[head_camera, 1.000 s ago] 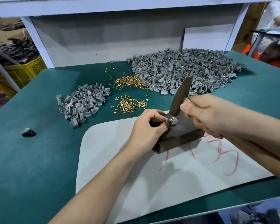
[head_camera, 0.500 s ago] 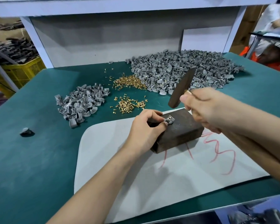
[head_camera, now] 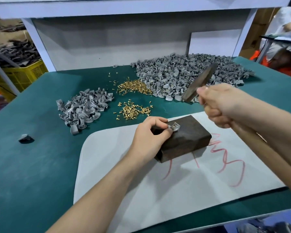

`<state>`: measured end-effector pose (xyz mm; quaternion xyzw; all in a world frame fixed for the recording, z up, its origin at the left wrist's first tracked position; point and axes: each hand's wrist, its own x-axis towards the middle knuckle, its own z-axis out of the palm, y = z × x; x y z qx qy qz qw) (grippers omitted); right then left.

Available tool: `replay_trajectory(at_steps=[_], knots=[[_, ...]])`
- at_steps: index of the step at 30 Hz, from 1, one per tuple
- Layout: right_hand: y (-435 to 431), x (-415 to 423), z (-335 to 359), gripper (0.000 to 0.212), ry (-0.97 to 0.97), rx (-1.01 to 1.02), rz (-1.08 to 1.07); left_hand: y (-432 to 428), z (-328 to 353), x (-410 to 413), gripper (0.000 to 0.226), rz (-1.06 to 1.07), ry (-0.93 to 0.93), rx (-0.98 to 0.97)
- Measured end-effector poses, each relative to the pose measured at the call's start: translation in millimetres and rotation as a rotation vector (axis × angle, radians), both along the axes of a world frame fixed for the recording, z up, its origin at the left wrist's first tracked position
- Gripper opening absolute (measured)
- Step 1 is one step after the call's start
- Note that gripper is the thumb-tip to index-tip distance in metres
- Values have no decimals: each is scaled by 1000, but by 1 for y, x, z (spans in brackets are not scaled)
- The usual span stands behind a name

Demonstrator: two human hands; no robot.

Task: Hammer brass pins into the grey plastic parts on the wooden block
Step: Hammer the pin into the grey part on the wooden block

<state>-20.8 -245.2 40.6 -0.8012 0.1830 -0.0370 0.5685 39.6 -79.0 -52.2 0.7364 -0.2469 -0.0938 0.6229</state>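
Green tabletop (head_camera: 32,165) under a white shelf frame (head_camera: 37,42), grey back panel behind. Near the front edge, a white mat (head_camera: 175,190) scrawled with red marks (head_camera: 225,157). On the mat's far half, a dark wooden block (head_camera: 188,137), lying flat and turned at an angle. On the block's top face, toward its far left corner, one grey plastic part (head_camera: 174,127) with a glint of brass pin (head_camera: 175,126) at its middle. Pinched there between thumb and forefinger of the left hand (head_camera: 149,137), remaining fingers curled over the block's left end. To the right and higher, right hand (head_camera: 225,105) clenched round the handle of a hammer (head_camera: 199,82), dark head tilted up and away, well clear of the block and blurred against the heap behind it. Far right on the tabletop, a large pile of grey parts (head_camera: 183,73); left of the block and farther back, a smaller pile (head_camera: 82,110) of the same. Between the two piles, loose brass pins in two scatters: a far scatter (head_camera: 134,87) just beside the large pile, a near scatter (head_camera: 133,110) just beyond the mat's far edge. Alone at the left, a single grey part (head_camera: 24,137). Beyond the tabletop on the left, a yellow crate (head_camera: 23,74) with dark pieces heaped above it; at the far right, part of another person (head_camera: 284,31) in light clothing.
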Motion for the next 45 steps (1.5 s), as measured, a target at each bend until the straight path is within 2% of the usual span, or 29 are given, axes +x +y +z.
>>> replay_trajectory(at_steps=[2,5,10,15,20,26,28,29,32,33,34,36,37,39,41,43,45], knots=[[-15,7,-3,37,-34,242,10,0,1,0,15,8,35,-19],[-29,17,-28,37,51,445,25,1,0,0,13,1,53,-17],[-42,18,-60,36,188,385,52,2,-1,0,17,-7,40,-14],[-41,12,-52,34,144,436,107,3,1,-2,18,-3,26,16],[-37,4,-53,29,60,322,91,3,2,-3,19,-2,-7,31],[-44,14,-59,32,171,379,27,4,2,-6,23,-29,0,30],[-46,16,-65,34,146,276,-42,4,3,-7,17,-46,-76,41],[-47,17,-69,37,118,120,-88,4,4,-7,13,-48,-114,45],[-55,19,-76,45,110,-659,-198,4,4,-7,10,-37,-149,46],[-59,19,-76,46,147,-835,-218,4,4,-6,10,-34,-144,39],[-62,19,-76,44,172,-924,-232,4,4,-6,11,-33,-139,28],[-64,19,-73,37,145,-979,-271,4,4,-7,13,-22,-154,6],[-61,18,-71,31,41,-987,-288,4,4,-7,14,-4,-180,8],[-44,14,-65,24,-342,-884,-241,5,5,-8,16,37,-250,26],[-13,7,-58,21,-616,-644,7,5,6,-8,17,55,-294,38],[8,1,-62,15,-646,-660,234,5,6,-8,19,58,-318,51],[15,-1,-67,11,-605,-712,268,5,6,-7,20,81,-319,53]])
